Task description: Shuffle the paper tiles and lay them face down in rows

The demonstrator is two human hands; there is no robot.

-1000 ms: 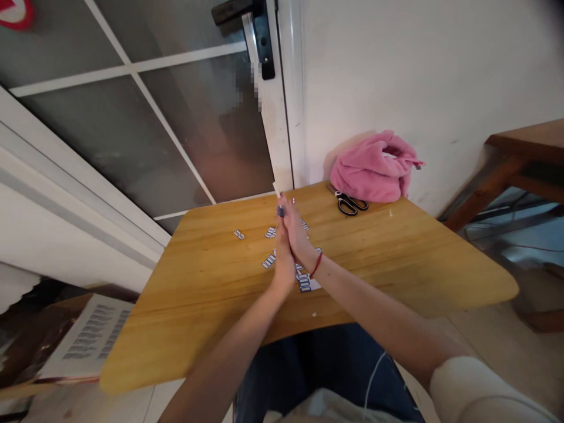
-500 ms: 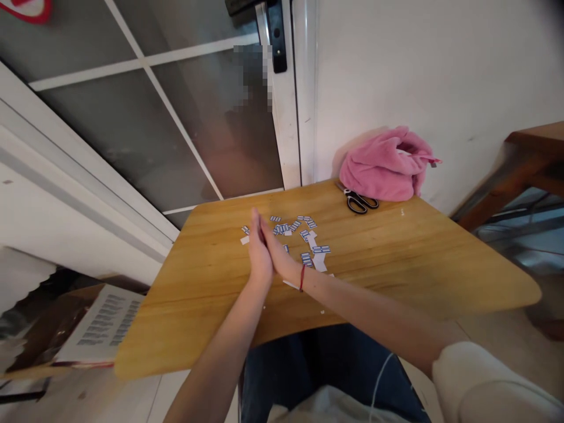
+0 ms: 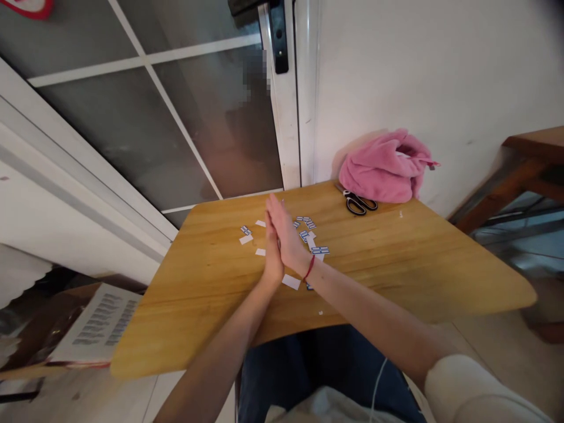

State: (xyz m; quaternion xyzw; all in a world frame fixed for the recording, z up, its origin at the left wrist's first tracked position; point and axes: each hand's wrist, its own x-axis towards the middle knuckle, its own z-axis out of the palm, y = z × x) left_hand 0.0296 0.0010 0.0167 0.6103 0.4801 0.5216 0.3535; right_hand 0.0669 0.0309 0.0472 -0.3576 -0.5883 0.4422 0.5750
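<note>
My left hand (image 3: 272,252) and my right hand (image 3: 288,232) are pressed palm to palm above the table, fingers stretched out straight and pointing away from me. Whether anything lies between the palms is hidden. Beneath and around them, small paper pieces are scattered on the wood. Some are plain white, like the white paper slip (image 3: 291,282) close to my wrists. Others carry blue-edged stripes, such as the striped paper piece (image 3: 320,250) on the right and the striped paper piece (image 3: 245,230) on the left. My hands cover part of the scatter. A red string bracelet (image 3: 309,268) circles my right wrist.
Black-handled scissors (image 3: 358,202) lie at the back of the wooden table (image 3: 396,264), touching a pink plush cloth bundle (image 3: 385,167). Behind stand a white wall and a framed glass door (image 3: 185,135). An open cardboard box (image 3: 97,326) sits low at the left.
Both joined hands have shifted slightly right and farther away from me, uncovering paper pieces on the left and hiding some in the middle. The palms are still together.
</note>
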